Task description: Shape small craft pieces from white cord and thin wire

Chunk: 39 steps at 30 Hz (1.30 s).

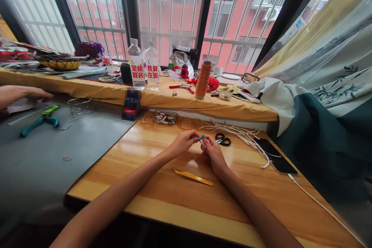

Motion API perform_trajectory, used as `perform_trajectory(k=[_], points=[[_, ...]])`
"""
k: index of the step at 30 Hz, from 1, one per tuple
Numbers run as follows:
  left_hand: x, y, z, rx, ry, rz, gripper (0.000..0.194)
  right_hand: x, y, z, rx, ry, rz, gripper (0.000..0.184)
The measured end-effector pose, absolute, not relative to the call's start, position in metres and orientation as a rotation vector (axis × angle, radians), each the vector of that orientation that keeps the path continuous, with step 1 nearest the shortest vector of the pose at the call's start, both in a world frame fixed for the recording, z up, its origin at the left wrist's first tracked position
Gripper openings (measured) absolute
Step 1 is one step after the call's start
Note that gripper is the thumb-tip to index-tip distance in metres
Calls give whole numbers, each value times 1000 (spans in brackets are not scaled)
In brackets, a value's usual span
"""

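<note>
My left hand and my right hand meet above the wooden table, thumbs and fingers pinched close together. Between them shows a short bit of a thin white strip, perhaps cord; most of it is hidden by the fingers. Just beyond my right hand lie black-handled scissors, partly covered by that hand. Yellow tweezers lie on the table nearer to me, below both hands. A bundle of white cords spreads out to the right.
A black phone with a white charging cable lies at the right. Behind stand a clear box of small parts, an orange thread spool and two bottles. On the grey table, another person's hand is near teal pliers.
</note>
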<state>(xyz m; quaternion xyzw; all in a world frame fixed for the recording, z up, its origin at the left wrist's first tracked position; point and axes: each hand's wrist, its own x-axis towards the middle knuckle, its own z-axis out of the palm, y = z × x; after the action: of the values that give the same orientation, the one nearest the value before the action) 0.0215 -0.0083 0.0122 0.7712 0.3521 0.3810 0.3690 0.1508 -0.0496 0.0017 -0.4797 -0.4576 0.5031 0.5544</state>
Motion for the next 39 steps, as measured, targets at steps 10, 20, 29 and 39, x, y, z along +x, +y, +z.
perform_trajectory(k=[10, 20, 29, 39], points=[[27, -6, 1, 1504, 636, 800, 28, 154, -49, -1, -1127, -934, 1180, 34], [10, 6, 9, 2088, 798, 529, 24, 162, -45, 4, -1231, -1159, 1190, 27], [4, 8, 7, 2509, 847, 562, 15, 161, -47, 2, -1301, -1536, 891, 10], [25, -31, 18, 2942, 1062, 687, 18, 161, -47, 0, -1322, -1379, 783, 10]])
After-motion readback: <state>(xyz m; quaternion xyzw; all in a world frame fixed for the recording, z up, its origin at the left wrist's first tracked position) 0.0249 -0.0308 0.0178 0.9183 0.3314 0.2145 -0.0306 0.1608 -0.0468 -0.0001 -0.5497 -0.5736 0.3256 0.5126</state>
